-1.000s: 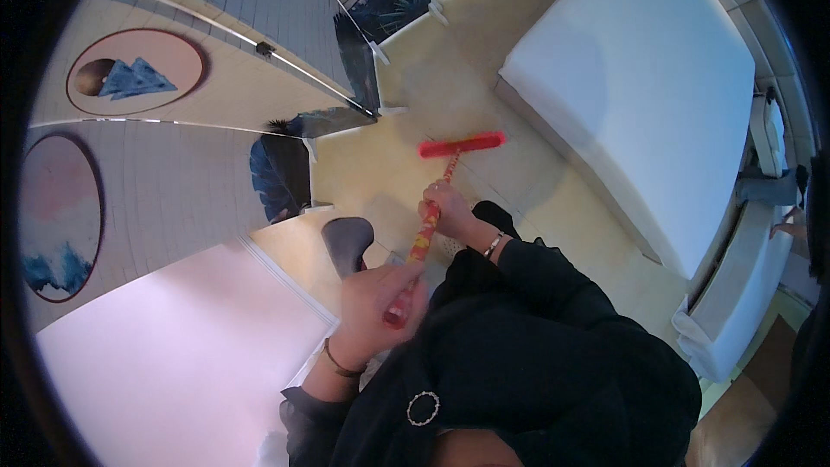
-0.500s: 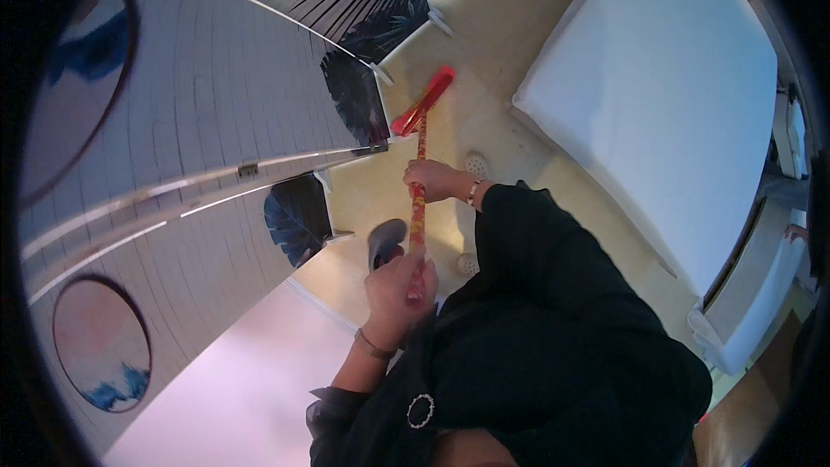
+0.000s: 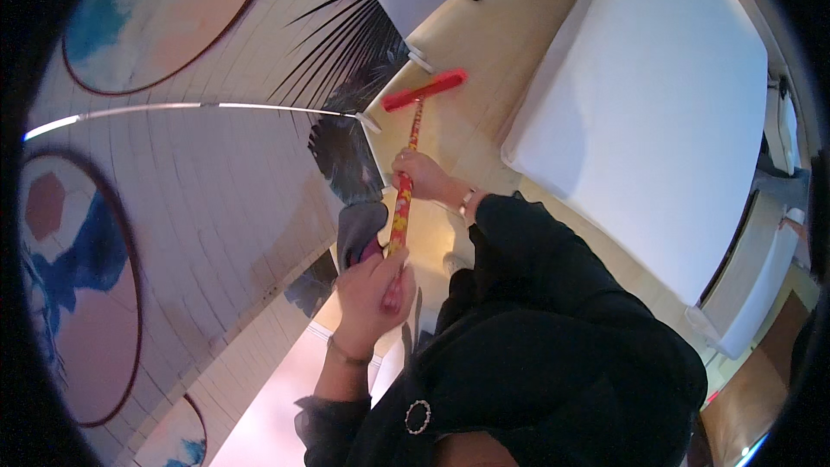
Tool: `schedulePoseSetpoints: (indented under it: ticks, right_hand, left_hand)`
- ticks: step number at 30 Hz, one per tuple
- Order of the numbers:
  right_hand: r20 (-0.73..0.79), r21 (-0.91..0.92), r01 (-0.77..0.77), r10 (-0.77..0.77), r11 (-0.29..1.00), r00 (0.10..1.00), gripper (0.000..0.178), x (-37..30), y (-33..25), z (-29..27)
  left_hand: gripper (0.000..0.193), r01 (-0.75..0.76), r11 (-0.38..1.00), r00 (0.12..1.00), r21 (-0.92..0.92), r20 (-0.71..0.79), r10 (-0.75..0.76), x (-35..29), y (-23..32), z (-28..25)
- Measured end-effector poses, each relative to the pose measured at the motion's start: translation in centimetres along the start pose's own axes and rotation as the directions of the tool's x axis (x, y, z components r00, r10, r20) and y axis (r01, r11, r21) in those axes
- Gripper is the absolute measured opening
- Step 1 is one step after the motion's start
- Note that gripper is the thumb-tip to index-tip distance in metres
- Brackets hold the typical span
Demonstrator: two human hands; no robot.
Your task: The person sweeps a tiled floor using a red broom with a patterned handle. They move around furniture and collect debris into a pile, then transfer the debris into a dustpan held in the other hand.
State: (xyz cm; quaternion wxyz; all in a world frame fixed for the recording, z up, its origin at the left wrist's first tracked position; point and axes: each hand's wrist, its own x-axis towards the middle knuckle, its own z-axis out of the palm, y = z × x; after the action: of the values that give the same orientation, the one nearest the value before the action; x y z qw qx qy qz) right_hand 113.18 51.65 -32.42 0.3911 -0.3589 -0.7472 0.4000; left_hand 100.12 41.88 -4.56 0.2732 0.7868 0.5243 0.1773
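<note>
A broom with a bright red head (image 3: 443, 82) and a red-and-yellow patterned handle (image 3: 400, 223) slants away from me, its head on the pale floor beside the panel bases. My right hand (image 3: 421, 178) is wrapped round the handle partway down. Nearer to me, my left hand (image 3: 372, 294) grips the upper end, its fingers closed. Just beyond the left hand is a rounded dark grey thing (image 3: 360, 227) with a pinkish part; I cannot tell what it is or whether the hand touches it. A pale shoe (image 3: 453, 263) shows partly beside my black clothing.
Along the left stand light wood-look panels (image 3: 225, 182) with round pictures and dark leaf prints, on small white feet (image 3: 369, 123) jutting onto the floor (image 3: 494, 60). A large white-covered bed (image 3: 648, 112) fills the right. Another person's hand (image 3: 791, 220) shows at the right edge.
The broom head has turned to lie flatter across the view. Both hands have shifted slightly left with the handle. The panels appear moved in view, and the grey thing sits further left.
</note>
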Motion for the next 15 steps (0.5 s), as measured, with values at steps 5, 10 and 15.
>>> schedulePoseSetpoints:
  ticks: [5,10,15]
  right_hand:
    - [0.055,-0.066,-0.13,0.134,0.989,0.989,0.018,0.4,3.5,-1.1]
    - [0.027,-0.186,-0.247,0.256,0.951,0.966,0.017,-0.9,2.0,-3.6]
    - [-0.183,-0.2,-0.322,0.287,0.925,0.94,0.016,2.0,0.5,-7.9]
  left_hand:
    - [0.022,-0.07,0.996,0.997,-0.061,-0.032,0.068,4.6,-1.8,2.3]
    - [0.016,0.034,0.984,0.999,-0.176,0.037,-0.028,7.1,0.1,-1.0]
    - [0.018,-0.073,0.969,0.996,-0.235,0.033,0.083,12.2,1.2,-4.3]
